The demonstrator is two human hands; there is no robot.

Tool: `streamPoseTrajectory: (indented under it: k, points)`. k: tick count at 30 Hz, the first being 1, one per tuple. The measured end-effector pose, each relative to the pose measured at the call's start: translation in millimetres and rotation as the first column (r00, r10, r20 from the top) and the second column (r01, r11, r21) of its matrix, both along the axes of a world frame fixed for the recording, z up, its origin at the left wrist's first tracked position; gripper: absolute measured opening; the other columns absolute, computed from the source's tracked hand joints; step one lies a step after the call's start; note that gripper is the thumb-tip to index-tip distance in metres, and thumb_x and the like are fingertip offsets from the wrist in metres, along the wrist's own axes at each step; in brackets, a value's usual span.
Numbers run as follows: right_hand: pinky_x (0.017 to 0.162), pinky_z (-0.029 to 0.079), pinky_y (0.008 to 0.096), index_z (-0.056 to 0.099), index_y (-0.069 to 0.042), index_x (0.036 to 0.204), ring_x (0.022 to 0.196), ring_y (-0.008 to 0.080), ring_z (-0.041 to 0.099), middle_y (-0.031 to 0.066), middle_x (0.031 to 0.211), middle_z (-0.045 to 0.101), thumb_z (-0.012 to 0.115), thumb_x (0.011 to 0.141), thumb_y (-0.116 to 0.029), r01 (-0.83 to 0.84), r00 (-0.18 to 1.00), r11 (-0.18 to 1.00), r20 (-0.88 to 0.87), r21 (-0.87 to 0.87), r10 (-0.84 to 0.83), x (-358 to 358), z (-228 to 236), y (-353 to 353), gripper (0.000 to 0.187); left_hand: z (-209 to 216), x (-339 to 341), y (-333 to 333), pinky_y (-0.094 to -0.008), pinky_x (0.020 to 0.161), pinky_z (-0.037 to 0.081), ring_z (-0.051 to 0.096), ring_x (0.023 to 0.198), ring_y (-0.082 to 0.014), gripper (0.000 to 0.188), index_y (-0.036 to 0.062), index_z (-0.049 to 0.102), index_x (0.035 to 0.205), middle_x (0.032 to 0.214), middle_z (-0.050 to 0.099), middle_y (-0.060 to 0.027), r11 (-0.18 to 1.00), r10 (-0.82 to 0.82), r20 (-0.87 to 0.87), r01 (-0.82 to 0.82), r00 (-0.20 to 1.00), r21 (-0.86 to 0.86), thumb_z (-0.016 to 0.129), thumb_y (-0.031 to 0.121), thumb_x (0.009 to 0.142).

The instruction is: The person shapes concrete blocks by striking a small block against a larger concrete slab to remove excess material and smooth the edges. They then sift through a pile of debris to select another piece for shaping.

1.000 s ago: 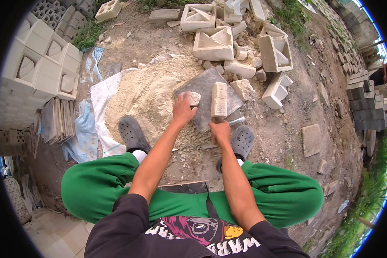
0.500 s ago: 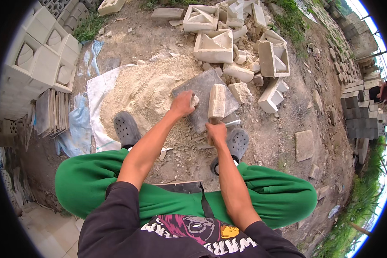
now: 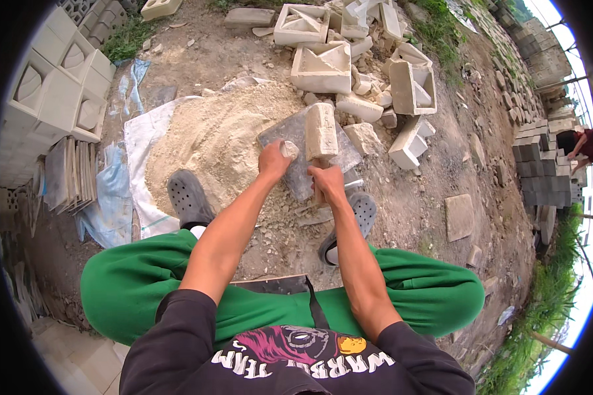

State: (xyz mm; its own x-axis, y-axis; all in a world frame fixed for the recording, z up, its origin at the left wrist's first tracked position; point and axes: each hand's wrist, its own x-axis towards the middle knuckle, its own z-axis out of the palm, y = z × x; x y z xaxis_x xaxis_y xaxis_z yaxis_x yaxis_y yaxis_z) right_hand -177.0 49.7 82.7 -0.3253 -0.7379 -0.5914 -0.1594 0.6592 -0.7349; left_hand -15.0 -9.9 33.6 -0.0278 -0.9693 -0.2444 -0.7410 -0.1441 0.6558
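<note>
My right hand (image 3: 327, 180) is closed round the handle of a blocky, dust-covered mallet (image 3: 321, 131). Its pale rectangular head is held over a flat dark slab (image 3: 301, 182) on the ground. On the slab's left part, my left hand (image 3: 273, 160) grips a small pale chunk of block (image 3: 288, 150), with its fingers mostly round the near side. A gap shows between the mallet head and this chunk. Left of the slab spreads a heap of crushed, sand-coloured grit (image 3: 207, 141), lying on a white sheet (image 3: 145, 141).
Broken hollow blocks (image 3: 321, 69) and rubble are piled beyond the slab. A loose block piece (image 3: 364, 139) lies at its right. Stacked pale blocks (image 3: 59, 85) and thin boards (image 3: 72, 174) stand at left. Another person (image 3: 583, 145) is by grey blocks at far right.
The mallet head has come up toward me and shifted slightly left, looking larger. My left hand stays on the chunk, which shows more of its face. The whole view has shifted a little.
</note>
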Motion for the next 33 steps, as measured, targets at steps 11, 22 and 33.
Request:
streamPoseTrajectory:
  k: [11, 22, 33]
  points:
    - [0.054, 0.053, 0.0352, 0.071, 0.005, 0.085, 0.055, 0.0197, 0.067, 0.0121, 0.064, 0.068, 0.076, 0.070, -0.028, -0.108, 0.991, 0.994, -0.088, -0.026, 0.105, 11, -15, 11, 0.037, -6, 1, 0, -0.0364, 0.084, 0.054, 0.071, 0.092, -0.0249, 0.046, 0.0092, 0.072, 0.117, 0.104, 0.075, -0.0104, 0.944, 0.312, -0.166, -0.285, 0.935, 0.164, 0.083, 0.022, 0.074]
    - [0.050, 0.049, 0.0318, 0.068, 0.003, 0.076, 0.051, 0.0157, 0.064, 0.0083, 0.058, 0.064, 0.074, 0.073, -0.021, -0.010, 0.994, 0.920, -0.101, -0.393, -0.033, 15, 19, -20, 0.025, -32, 21, -2, -0.0275, 0.067, 0.054, 0.069, 0.074, -0.0117, 0.038, 0.0022, 0.073, 0.111, 0.096, 0.076, -0.0058, 0.939, 0.309, -0.323, -0.232, 0.895, 0.256, 0.082, 0.017, 0.077]
    - [0.056, 0.053, 0.0354, 0.072, 0.005, 0.084, 0.056, 0.0216, 0.068, 0.0150, 0.068, 0.070, 0.076, 0.069, -0.030, -0.104, 0.983, 0.994, -0.154, -0.046, 0.095, 2, -20, 0, 0.038, -23, 18, -7, -0.0301, 0.085, 0.053, 0.072, 0.094, -0.0184, 0.044, 0.0032, 0.073, 0.114, 0.104, 0.076, -0.0108, 0.907, 0.354, -0.314, -0.240, 0.881, 0.347, 0.084, 0.019, 0.075]
